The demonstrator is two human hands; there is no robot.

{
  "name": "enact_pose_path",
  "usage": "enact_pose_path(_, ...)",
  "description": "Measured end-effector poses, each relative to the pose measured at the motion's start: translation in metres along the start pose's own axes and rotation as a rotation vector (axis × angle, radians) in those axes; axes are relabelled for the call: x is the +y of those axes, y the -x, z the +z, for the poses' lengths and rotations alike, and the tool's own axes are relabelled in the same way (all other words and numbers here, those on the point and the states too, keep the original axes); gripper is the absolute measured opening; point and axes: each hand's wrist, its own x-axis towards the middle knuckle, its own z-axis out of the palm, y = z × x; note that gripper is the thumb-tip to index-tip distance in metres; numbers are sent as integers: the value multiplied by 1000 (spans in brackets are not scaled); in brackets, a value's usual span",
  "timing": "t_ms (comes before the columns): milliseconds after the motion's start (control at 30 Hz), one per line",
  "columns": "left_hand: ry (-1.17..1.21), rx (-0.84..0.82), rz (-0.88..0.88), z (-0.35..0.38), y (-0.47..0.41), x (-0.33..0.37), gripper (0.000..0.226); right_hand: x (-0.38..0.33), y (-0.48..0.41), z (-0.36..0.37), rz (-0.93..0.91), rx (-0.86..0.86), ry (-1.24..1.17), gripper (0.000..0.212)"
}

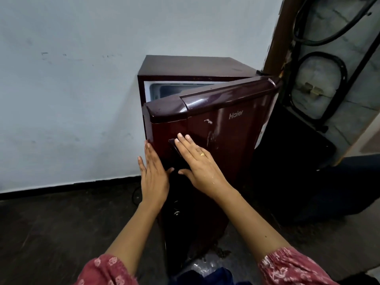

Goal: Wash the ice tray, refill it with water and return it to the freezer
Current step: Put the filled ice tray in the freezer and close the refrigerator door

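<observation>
Both hands flat on the door [236, 124]: left hand [153, 177] at its free edge, right hand [200, 163] over the handle [174, 150], fingers [183, 140] straight, gripping nothing. Door's ajar, hinged on the rt, so the push goes straight fwd. Freezer [164, 89] shows up top. Can't see the tray, prob inside.

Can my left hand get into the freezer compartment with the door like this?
Probably not yet: the fridge door stands only partly open across the freezer compartment, and the left hand lies flat at its free edge.
</observation>
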Motion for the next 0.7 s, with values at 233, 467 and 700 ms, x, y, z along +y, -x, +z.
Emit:
enact_pose_path(233, -45, -47, -41, 9, -52, -38, 86, 9, -60, 30, -72, 54, -49, 74)
enact_pose_path(467, 67, -60, -54, 20, -99, -62, 80, 16, -109, 53, -72, 77, -24, 69)
enact_pose_path(700, 70, -105, -50, 33, -136, -86, 82, 23, -144, 71, -45, 96, -13, 67)
